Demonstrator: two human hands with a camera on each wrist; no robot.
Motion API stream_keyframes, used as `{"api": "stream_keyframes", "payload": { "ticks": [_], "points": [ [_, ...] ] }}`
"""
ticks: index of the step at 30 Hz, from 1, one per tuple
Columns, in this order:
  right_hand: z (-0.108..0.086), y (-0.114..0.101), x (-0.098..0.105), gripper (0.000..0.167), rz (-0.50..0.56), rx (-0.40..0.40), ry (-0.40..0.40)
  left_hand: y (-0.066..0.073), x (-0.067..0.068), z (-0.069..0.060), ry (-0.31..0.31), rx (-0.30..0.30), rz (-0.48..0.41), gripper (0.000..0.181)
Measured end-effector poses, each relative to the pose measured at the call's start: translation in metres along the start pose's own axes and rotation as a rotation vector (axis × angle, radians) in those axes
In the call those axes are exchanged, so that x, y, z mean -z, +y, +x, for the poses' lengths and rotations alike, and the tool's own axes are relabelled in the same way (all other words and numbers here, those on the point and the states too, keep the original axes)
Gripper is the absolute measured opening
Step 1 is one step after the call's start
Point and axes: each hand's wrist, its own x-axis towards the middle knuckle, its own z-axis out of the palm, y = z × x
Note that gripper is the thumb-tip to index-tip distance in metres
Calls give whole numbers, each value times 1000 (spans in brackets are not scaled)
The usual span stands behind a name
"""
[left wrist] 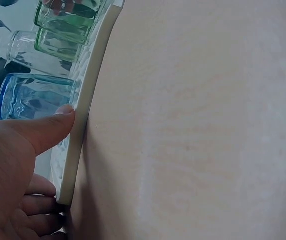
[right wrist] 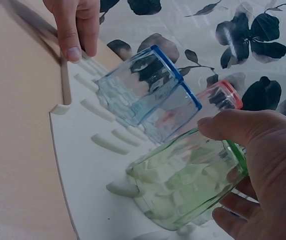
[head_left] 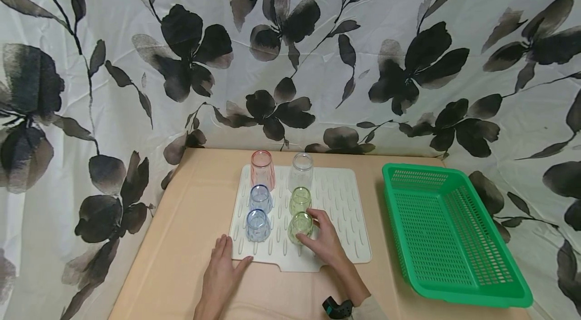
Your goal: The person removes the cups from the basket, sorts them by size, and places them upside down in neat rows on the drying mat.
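Observation:
My right hand (head_left: 324,240) holds the nearer green glass (head_left: 300,228) between thumb and fingers, near its rim in the right wrist view. That glass stands upright on a white draining board (head_left: 338,209). Just behind it is a second green glass (head_left: 300,200). At the board's front left corner rests my left hand (head_left: 223,267), its thumb on the front edge and its fingers along the left side. The nearest thing to it is a blue glass (head_left: 258,225), with another blue glass (head_left: 260,198) behind.
A taller red-tinted glass (head_left: 263,171) and a taller clear glass (head_left: 300,173) stand at the back of the board. To the right lies a green plastic basket (head_left: 447,239) with slotted walls. Floral cloth (head_left: 345,108) hangs behind the table (head_left: 181,239).

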Motion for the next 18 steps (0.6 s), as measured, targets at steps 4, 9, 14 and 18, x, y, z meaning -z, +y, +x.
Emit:
{"api": "stream_keyframes", "payload": {
  "ticks": [4,9,14,18],
  "points": [
    [-1,-2,3,68,-29,7,4,-1,0,0,-1,1,2,87],
    [-2,-7,10,65,-38,25,32,-2,0,0,-9,7,0,88],
    [-4,-15,19,59,-71,77,67,-2,3,0,-27,10,-17,85],
    [-5,-22,27,57,-111,96,79,-2,7,1,-20,-7,-14,82]
  ]
}}
